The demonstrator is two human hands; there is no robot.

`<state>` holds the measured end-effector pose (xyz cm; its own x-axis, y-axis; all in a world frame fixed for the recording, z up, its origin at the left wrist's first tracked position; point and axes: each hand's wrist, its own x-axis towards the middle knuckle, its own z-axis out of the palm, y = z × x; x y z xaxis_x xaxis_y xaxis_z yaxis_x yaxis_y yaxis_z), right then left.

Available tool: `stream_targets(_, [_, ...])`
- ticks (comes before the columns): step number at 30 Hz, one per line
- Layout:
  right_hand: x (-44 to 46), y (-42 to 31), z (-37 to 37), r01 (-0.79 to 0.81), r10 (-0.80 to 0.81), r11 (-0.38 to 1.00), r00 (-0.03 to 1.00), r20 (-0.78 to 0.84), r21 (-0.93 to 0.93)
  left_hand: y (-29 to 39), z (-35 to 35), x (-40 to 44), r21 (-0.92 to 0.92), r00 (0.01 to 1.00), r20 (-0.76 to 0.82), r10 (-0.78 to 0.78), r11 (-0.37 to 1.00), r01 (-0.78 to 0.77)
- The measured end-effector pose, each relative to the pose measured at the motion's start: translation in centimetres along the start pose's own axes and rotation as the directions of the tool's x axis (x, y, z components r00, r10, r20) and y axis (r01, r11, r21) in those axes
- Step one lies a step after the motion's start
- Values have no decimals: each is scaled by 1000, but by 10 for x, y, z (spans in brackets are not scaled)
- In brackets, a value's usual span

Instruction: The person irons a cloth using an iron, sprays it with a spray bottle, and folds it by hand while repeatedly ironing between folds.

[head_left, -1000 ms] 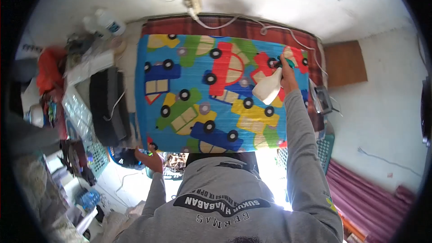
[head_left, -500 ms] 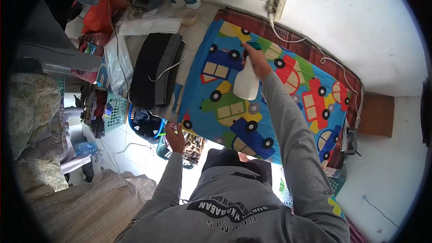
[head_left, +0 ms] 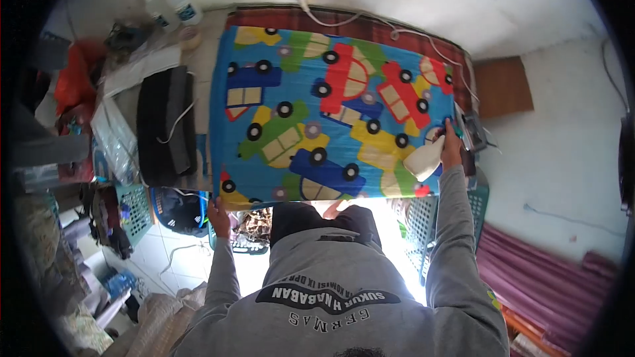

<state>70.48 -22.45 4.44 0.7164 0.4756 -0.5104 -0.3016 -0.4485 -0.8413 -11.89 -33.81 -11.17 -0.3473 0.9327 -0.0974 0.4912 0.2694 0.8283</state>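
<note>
The left hand point(head_left: 219, 218) was at the near left corner of the car-print cloth point(head_left: 331, 122); whether it pinched the edge could not be told. The right hand point(head_left: 451, 149) was wrapped around a white spray bottle point(head_left: 424, 160) at the cloth's right end. The cloth lay spread mostly beyond both hands, over a red plaid cover point(head_left: 264, 18).

Grey sweatshirt point(head_left: 334, 307), "SUKUR H NABABAN", "KOMISI IX DPR", "GERMAS"

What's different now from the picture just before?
The right hand moved the white spray bottle from the left part of the car-print cloth to its near right corner, still gripping it. The left hand stays at the near left corner. The folded dark fabric stayed put.
</note>
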Motion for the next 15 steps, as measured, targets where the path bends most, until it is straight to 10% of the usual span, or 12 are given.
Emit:
stream_targets(4, [-29, 25, -54, -54, 74, 987, 989, -128, 153, 31, -5, -10, 2, 969, 230, -88, 996, 90])
stream_targets(7, [-43, 46, -25, -45, 29, 969, 997, 70, 242, -12, -6, -26, 58, 813, 543, -210, 975, 214])
stream_targets(12, [-122, 53, 107, -207, 162, 974, 920, 358, 89, -91, -27, -89, 470, 726, 506, -465, 855, 220])
stream_targets(15, [-204, 50, 198, -151, 105, 987, 848, 520, 47, -68, -46, -118, 261, 767, 588, -259, 957, 123])
